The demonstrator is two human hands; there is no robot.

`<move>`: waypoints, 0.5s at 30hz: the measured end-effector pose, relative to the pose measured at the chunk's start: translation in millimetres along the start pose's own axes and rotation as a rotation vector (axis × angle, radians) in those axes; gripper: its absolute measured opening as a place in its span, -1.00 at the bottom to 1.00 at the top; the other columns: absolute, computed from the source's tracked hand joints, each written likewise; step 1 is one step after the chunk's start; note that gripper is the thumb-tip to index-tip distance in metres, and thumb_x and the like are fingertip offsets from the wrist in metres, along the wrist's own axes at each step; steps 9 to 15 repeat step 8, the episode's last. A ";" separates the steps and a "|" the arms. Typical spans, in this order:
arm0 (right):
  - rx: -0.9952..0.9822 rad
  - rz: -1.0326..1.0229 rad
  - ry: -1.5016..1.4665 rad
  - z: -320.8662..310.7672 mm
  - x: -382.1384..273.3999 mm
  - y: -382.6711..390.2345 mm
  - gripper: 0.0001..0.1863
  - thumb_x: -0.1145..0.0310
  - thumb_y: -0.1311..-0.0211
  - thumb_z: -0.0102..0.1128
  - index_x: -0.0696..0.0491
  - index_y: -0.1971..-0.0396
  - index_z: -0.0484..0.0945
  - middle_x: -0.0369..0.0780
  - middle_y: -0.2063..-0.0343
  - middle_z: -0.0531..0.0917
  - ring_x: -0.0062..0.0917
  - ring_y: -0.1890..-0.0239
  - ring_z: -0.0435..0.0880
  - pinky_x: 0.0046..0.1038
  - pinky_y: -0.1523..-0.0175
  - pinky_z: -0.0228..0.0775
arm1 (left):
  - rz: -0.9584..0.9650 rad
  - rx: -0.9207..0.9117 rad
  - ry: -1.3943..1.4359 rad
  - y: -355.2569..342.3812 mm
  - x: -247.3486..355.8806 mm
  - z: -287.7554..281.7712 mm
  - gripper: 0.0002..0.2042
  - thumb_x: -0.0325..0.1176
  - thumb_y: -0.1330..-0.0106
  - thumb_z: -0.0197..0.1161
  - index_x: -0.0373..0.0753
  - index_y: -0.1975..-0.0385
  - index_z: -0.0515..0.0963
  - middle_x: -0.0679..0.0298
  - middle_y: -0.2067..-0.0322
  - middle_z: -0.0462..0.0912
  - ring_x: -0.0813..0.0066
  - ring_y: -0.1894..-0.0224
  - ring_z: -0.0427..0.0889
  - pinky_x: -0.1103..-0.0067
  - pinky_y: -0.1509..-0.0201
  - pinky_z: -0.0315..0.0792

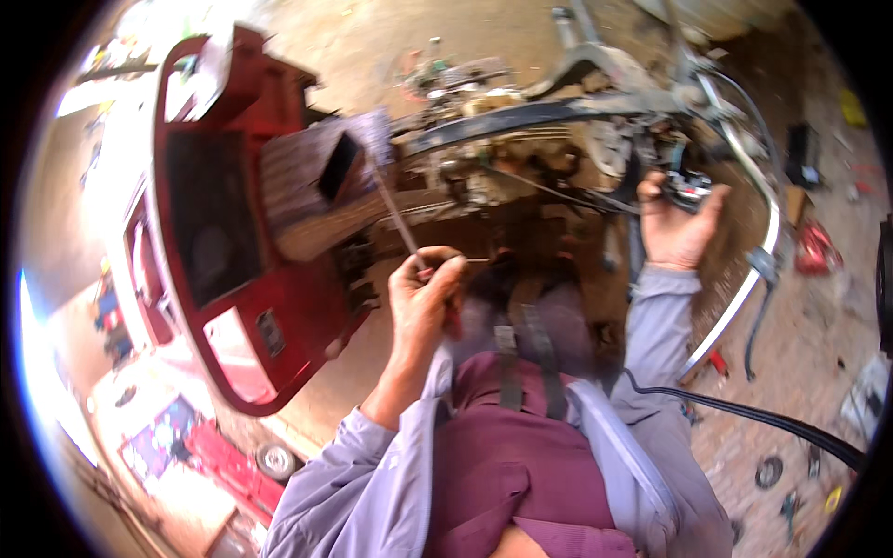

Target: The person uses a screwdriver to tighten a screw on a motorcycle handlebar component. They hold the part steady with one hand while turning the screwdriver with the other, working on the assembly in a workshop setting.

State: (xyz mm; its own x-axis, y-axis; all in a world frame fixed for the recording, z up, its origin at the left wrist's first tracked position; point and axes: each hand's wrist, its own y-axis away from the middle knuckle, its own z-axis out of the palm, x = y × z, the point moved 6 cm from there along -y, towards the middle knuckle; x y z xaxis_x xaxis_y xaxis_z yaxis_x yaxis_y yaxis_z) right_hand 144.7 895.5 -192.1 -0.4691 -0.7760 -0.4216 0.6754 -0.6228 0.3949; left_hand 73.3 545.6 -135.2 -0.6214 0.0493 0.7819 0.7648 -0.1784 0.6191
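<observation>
My left hand (pixel 423 293) is closed around a long screwdriver (pixel 398 216). Its thin shaft points up and away to the left, and a bit of red handle shows at the palm. On the right, my right hand (pixel 677 232) is turned palm up, fingers curled round a small black and silver part (pixel 688 189); its exact kind is unclear. That part sits beside the front of a bare vehicle frame (pixel 530 121), inside the bend of a silver handlebar (pixel 770 200). A black phone (pixel 341 166) lies on a patterned cloth (pixel 288 172) to the left.
A large red vehicle body panel (pixel 265 344) stands at the left. Black cable (pixel 744 409) crosses the lower right. On the right floor lie a red plastic bag (pixel 819 249), a black ring (pixel 769 471) and scattered small parts. A small wheel (pixel 276 459) is at lower left.
</observation>
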 end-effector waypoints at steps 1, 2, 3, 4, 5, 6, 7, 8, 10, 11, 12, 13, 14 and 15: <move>-0.038 0.004 0.006 1.8 2.2 -8.0 -0.32 -0.18 -0.19 0.23 0.09 -0.08 0.46 -0.09 0.11 0.60 -0.24 0.20 0.55 -0.28 0.19 0.47 | -0.004 0.017 0.040 -3.6 -4.6 -11.6 -0.87 -0.42 -0.28 0.32 -0.29 0.27 0.55 0.35 0.55 0.55 0.68 0.69 0.41 0.70 0.65 0.30; -0.048 -0.013 0.017 -0.7 4.8 -16.5 -0.37 -0.12 -0.24 0.21 0.09 -0.09 0.45 -0.08 0.11 0.60 -0.23 0.20 0.56 -0.27 0.18 0.48 | -0.009 0.024 0.083 -6.4 -8.4 -22.3 -0.87 -0.43 -0.27 0.32 -0.30 0.27 0.55 0.33 0.54 0.57 0.68 0.68 0.41 0.70 0.64 0.31; -0.068 0.004 0.014 -1.7 9.7 -25.1 -0.39 -0.09 -0.26 0.19 0.10 -0.09 0.45 -0.08 0.10 0.60 -0.23 0.20 0.56 -0.27 0.17 0.48 | -0.005 0.066 0.115 -7.3 -5.8 -32.1 -0.88 -0.46 -0.27 0.32 -0.31 0.28 0.56 0.31 0.53 0.59 0.68 0.68 0.42 0.69 0.63 0.32; -0.089 0.018 0.011 -2.4 14.6 -34.1 -0.41 -0.06 -0.29 0.18 0.11 -0.09 0.45 -0.07 0.10 0.60 -0.22 0.19 0.56 -0.27 0.17 0.49 | 0.003 0.093 0.117 -7.1 -4.5 -43.7 -0.88 -0.46 -0.27 0.32 -0.31 0.28 0.56 0.31 0.53 0.59 0.68 0.68 0.42 0.69 0.63 0.32; -0.079 0.017 0.031 -7.3 17.2 -45.4 -0.42 -0.05 -0.29 0.18 0.13 -0.09 0.45 -0.07 0.11 0.60 -0.22 0.19 0.57 -0.27 0.16 0.49 | 0.024 0.128 0.093 -9.7 -5.0 -55.7 -0.88 -0.45 -0.27 0.32 -0.31 0.27 0.56 0.30 0.51 0.60 0.68 0.68 0.42 0.70 0.62 0.33; -0.071 0.015 0.053 -13.1 18.4 -56.1 -0.43 -0.04 -0.30 0.17 0.14 -0.08 0.45 -0.06 0.11 0.60 -0.22 0.18 0.57 -0.27 0.16 0.49 | 0.044 0.162 0.071 -11.7 -6.3 -67.6 -0.88 -0.45 -0.27 0.32 -0.31 0.27 0.57 0.29 0.50 0.61 0.68 0.68 0.42 0.70 0.61 0.33; -0.086 0.046 0.005 -16.9 18.2 -65.8 -0.42 -0.05 -0.30 0.16 0.16 -0.07 0.45 -0.06 0.11 0.60 -0.22 0.15 0.58 -0.27 0.16 0.50 | 0.079 0.187 0.010 -15.9 -7.9 -79.6 -0.86 -0.45 -0.28 0.32 -0.31 0.23 0.57 0.27 0.48 0.61 0.67 0.67 0.43 0.70 0.60 0.34; -0.095 0.056 0.027 -30.8 12.3 -79.3 -0.41 -0.05 -0.33 0.12 0.15 -0.10 0.44 -0.07 0.08 0.60 -0.22 0.14 0.58 -0.25 0.13 0.51 | 0.081 0.198 0.013 -16.4 -6.8 -84.9 -0.86 -0.45 -0.28 0.32 -0.31 0.23 0.57 0.27 0.48 0.61 0.67 0.67 0.43 0.70 0.60 0.34; -0.095 0.056 0.027 -30.8 12.3 -79.3 -0.41 -0.05 -0.33 0.12 0.15 -0.10 0.44 -0.07 0.08 0.60 -0.22 0.14 0.58 -0.25 0.13 0.51 | 0.081 0.198 0.013 -16.4 -6.8 -84.9 -0.86 -0.45 -0.28 0.32 -0.31 0.23 0.57 0.27 0.48 0.61 0.67 0.67 0.43 0.70 0.60 0.34; -0.095 0.056 0.027 -30.8 12.3 -79.3 -0.41 -0.05 -0.33 0.12 0.15 -0.10 0.44 -0.07 0.08 0.60 -0.22 0.14 0.58 -0.25 0.13 0.51 | 0.081 0.198 0.013 -16.4 -6.8 -84.9 -0.86 -0.45 -0.28 0.32 -0.31 0.23 0.57 0.27 0.48 0.61 0.67 0.67 0.43 0.70 0.60 0.34; -0.095 0.056 0.027 -30.8 12.3 -79.3 -0.41 -0.05 -0.33 0.12 0.15 -0.10 0.44 -0.07 0.08 0.60 -0.22 0.14 0.58 -0.25 0.13 0.51 | 0.081 0.198 0.013 -16.4 -6.8 -84.9 -0.86 -0.45 -0.28 0.32 -0.31 0.23 0.57 0.27 0.48 0.61 0.67 0.67 0.43 0.70 0.60 0.34; -0.095 0.056 0.027 -30.8 12.3 -79.3 -0.41 -0.05 -0.33 0.12 0.15 -0.10 0.44 -0.07 0.08 0.60 -0.22 0.14 0.58 -0.25 0.13 0.51 | 0.081 0.198 0.013 -16.4 -6.8 -84.9 -0.86 -0.45 -0.28 0.32 -0.31 0.23 0.57 0.27 0.48 0.61 0.67 0.67 0.43 0.70 0.60 0.34; -0.095 0.056 0.027 -30.8 12.3 -79.3 -0.41 -0.05 -0.33 0.12 0.15 -0.10 0.44 -0.07 0.08 0.60 -0.22 0.14 0.58 -0.25 0.13 0.51 | 0.081 0.198 0.013 -16.4 -6.8 -84.9 -0.86 -0.45 -0.28 0.32 -0.31 0.23 0.57 0.27 0.48 0.61 0.67 0.67 0.43 0.70 0.60 0.34; -0.095 0.056 0.027 -30.8 12.3 -79.3 -0.41 -0.05 -0.33 0.12 0.15 -0.10 0.44 -0.07 0.08 0.60 -0.22 0.14 0.58 -0.25 0.13 0.51 | 0.081 0.198 0.013 -16.4 -6.8 -84.9 -0.86 -0.45 -0.28 0.32 -0.31 0.23 0.57 0.27 0.48 0.61 0.67 0.67 0.43 0.70 0.60 0.34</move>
